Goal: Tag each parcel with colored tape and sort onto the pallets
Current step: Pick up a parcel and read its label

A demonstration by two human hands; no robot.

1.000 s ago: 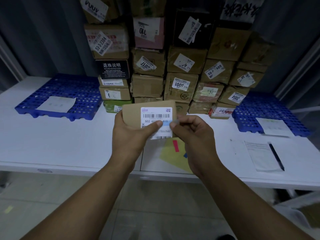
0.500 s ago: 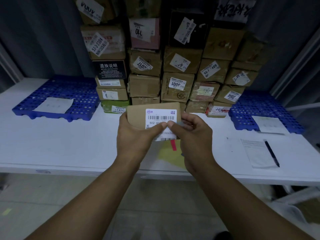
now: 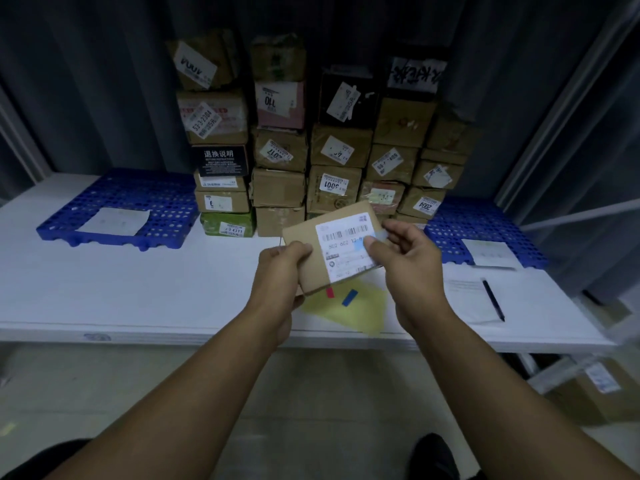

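Observation:
A small brown parcel (image 3: pixel 304 237) with a white barcode label is held tilted above the white table (image 3: pixel 104 289). My left hand (image 3: pixel 280 271) grips its lower left corner. My right hand (image 3: pixel 405 258) holds the right edge, thumb pressing a light blue strip of tape (image 3: pixel 360 244) onto the label. Below the parcel lies a yellow sheet (image 3: pixel 356 313) carrying a red tape piece (image 3: pixel 330 292) and a blue tape piece (image 3: pixel 349 297). A blue pallet (image 3: pixel 145 206) sits at the left, another blue pallet (image 3: pixel 464 230) at the right.
A tall stack of labelled cardboard parcels (image 3: pixel 311 150) stands at the back centre between the pallets. Each pallet bears a paper sheet. A paper with a black pen (image 3: pixel 493 299) lies at the right. A box (image 3: pixel 595 389) rests on the floor at the right.
The parcel has shifted right and tilted. My left hand slid from the label to the parcel's lower left corner, while my right thumb now presses the blue tape on the label.

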